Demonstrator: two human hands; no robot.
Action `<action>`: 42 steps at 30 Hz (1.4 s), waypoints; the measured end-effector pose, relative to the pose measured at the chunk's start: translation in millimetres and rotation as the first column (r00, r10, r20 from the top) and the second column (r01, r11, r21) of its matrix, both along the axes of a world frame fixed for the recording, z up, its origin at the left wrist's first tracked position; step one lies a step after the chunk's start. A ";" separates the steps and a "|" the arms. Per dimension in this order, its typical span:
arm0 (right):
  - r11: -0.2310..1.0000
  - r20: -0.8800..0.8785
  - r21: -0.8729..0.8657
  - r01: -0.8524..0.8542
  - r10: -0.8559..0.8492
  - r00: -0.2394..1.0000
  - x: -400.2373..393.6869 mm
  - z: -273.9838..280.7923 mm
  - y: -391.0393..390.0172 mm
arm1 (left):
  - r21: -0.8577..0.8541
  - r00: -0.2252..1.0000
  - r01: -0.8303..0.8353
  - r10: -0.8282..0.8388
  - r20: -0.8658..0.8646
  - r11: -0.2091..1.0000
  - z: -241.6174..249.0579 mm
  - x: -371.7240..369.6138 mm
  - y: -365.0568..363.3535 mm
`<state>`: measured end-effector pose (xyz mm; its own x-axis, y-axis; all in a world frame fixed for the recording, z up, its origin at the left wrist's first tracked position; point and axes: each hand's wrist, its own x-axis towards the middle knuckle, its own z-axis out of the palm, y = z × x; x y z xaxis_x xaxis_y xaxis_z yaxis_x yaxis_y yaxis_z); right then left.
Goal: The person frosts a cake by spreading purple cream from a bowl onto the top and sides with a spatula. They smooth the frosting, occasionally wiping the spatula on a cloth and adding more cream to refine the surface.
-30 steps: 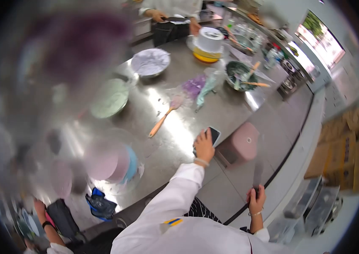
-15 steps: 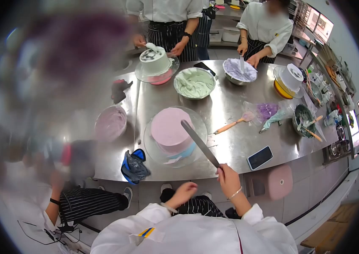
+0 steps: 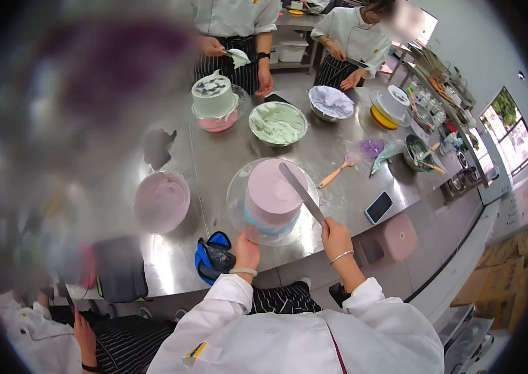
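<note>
A pink-frosted cake (image 3: 270, 193) with blue low on its side sits on a clear round turntable (image 3: 236, 198). My right hand (image 3: 336, 237) is closed around the handle of a long metal spatula (image 3: 301, 192), whose blade lies over the right part of the cake top; whether it touches cannot be told. At the near left rim of the turntable is my left hand (image 3: 247, 250), its fingers up against the edge and partly blurred. Just left of it lies a blue and black pouch (image 3: 214, 257).
Bowls of pink (image 3: 162, 201), green (image 3: 278, 123) and lilac cream (image 3: 331, 102) stand around the cake. A phone (image 3: 379, 207) lies near the front edge, a pink-handled spatula (image 3: 337, 173) behind it. Co-workers stand across the table beside a pale green cake (image 3: 212, 96).
My left hand has moved from below the table edge up to the turntable rim. The view has shifted. Across the table, both co-workers have lifted their tools away from the cake and bowl.
</note>
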<state>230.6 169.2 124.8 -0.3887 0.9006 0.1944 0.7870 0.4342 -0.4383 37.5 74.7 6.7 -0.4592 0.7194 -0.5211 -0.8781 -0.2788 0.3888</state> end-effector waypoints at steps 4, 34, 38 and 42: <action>0.989 -0.129 -0.119 0.088 -0.103 0.986 -5.6 5.4 -16.2 | 0.075 0.963 0.268 -0.267 -0.026 0.960 6.2 34.9 -21.9; 0.948 -0.278 -0.284 -0.147 0.065 0.958 -121.2 -30.3 -79.4 | 0.283 0.866 0.424 -0.477 0.151 0.860 -18.7 29.9 -39.7; 0.834 -0.410 -0.328 -0.444 0.298 0.862 -220.3 -26.7 -115.3 | 0.294 0.910 0.401 -0.414 -0.020 0.867 -31.4 31.1 -31.8; 0.854 -0.060 -0.002 -0.520 0.519 0.853 -269.3 -55.2 -121.7 | 0.392 0.836 0.539 -0.532 -0.137 0.745 -62.5 17.3 -39.5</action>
<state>-38.7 47.5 69.6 -0.7899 0.5742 0.2154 0.4236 0.7649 -0.4853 54.9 35.2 -55.8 0.0596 0.9899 -0.1287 -0.9255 0.1031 0.3645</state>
